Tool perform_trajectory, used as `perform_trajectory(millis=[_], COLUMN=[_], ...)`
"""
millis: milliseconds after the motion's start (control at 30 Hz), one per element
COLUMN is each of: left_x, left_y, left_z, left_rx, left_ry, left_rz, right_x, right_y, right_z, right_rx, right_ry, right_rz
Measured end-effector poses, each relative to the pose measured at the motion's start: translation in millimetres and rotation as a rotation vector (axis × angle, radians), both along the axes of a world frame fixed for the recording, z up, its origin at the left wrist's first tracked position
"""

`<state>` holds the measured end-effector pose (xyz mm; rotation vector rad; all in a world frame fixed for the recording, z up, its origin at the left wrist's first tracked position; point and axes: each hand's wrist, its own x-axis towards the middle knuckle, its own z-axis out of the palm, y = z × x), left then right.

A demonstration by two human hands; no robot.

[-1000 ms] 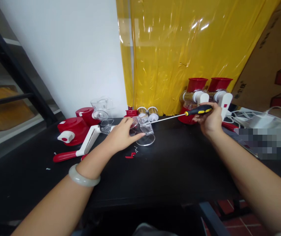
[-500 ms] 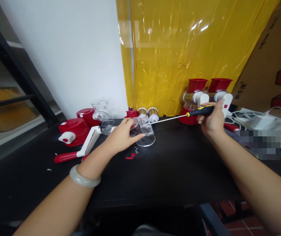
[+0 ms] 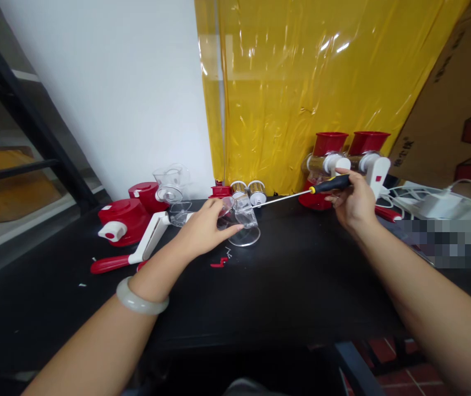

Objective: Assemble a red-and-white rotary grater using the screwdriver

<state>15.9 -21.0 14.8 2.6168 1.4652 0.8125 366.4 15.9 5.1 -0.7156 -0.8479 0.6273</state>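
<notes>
Clear plastic housing sat mid-counter, beyond a small red piece; I had my left hand gripping its left side, fingers half open, my right hand wrapped round a screwdriver, metal drums farther back.

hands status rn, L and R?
Left hand: closed on a clear plastic part.
Right hand: closed on the handle of a black-and-yellow screwdriver, its shaft pointing at that part.
</notes>
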Motion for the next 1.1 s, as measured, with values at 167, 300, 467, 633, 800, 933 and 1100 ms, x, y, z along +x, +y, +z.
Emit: perform_trajectory(millis=[167,300,467,633,800,933,1100], left_x=[1,1,1,0,0,1,0], left_y=[-1,-1,-1,-1,-1,-1,-1], left_z=[1.8,2.1,1.6,0.8,1.3,2.0,1.5], left_rx=[-0.009,-0.011,-0.008,-0.003,-0.005,-0.015,-0.018], left_ry=[0.011,0.003,0.004,0.006,0.010,0.019,-0.001], left_rz=[0.011,0.004,0.006,0.002,0.004,0.015,0.002], right_x=[-4,-6,-5,-7,-4,-1,0], right_y=[0,-2,-7,-10,-6,-3,0], right_z=[0.3,3.7,7.0,6.8,7.2,5.1,1.2], right_rx=[-0.006,-0.047,-0.037,0.030,-0.017,-0.040,-0.027], right_ry=[-0.069,-0.044,0.030,0.039,0.026,0.021,-0.060], right_rz=[-0.099,-0.084,0.058,0.094,0.112,0.052,-0.042])
